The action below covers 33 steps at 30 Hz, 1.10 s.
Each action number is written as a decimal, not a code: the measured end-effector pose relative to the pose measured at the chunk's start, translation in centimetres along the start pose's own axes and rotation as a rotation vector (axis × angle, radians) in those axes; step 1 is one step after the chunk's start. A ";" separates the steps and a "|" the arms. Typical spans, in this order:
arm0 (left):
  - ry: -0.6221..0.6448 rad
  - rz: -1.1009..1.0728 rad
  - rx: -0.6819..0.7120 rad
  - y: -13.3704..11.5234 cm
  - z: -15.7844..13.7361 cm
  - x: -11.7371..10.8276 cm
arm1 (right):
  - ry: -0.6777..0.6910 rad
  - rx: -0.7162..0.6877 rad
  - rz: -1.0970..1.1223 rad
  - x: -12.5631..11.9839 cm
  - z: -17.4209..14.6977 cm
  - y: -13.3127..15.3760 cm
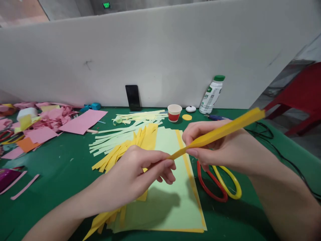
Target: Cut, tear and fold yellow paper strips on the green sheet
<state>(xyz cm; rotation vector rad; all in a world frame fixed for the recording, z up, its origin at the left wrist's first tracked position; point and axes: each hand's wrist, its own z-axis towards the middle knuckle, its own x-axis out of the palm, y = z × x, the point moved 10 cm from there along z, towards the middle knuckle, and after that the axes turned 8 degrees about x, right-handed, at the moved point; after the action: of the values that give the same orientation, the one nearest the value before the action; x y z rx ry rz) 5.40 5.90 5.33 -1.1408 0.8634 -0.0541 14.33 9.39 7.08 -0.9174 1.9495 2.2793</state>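
A narrow yellow paper strip [225,130] is stretched between my two hands, slanting up to the right. My left hand [142,170] pinches its thin lower end between thumb and fingers. Further along, my right hand [208,140] grips the strip, and its wider end sticks out past the wrist. Beneath the hands lies a stack of pale green paper sheets [170,207] with yellow edges showing. Yellow fringed paper [150,135] spreads beside my left hand, partly hidden by it. Red-and-yellow-handled scissors [218,187] rest below my right hand, their blades hidden.
Pale green cut strips [107,142] lie behind the yellow ones. Along the white partition [160,60] stand a phone [133,97], a paper cup [174,113] and a leaning bottle [212,95]. Pink paper scraps [55,117] pile up at left. A black cable [283,154] runs along the right.
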 end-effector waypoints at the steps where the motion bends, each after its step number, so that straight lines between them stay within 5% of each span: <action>1: 0.009 0.005 -0.006 0.0 -0.1 0.0 | 0.003 0.016 -0.019 -0.1 0.0 -0.2; 14: 0.039 0.033 -0.016 -0.1 -0.2 -0.1 | -0.169 -0.037 0.025 -4.6 -0.9 0.5; 24: 0.052 -0.238 -0.077 1.0 -0.3 0.5 | -0.164 -0.088 0.092 -6.3 -0.9 -0.2; 30: 0.064 -0.711 -0.084 1.4 -0.2 1.4 | 0.053 -0.179 0.235 -2.9 0.2 0.7; 33: 0.199 -0.918 -0.113 1.1 -0.1 3.0 | 0.196 -0.198 0.328 -0.1 0.2 1.1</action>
<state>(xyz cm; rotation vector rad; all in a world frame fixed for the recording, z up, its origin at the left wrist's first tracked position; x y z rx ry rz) 6.96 4.99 2.69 -1.5784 0.4525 -0.8931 13.97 9.41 8.11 -0.9279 2.1191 2.6979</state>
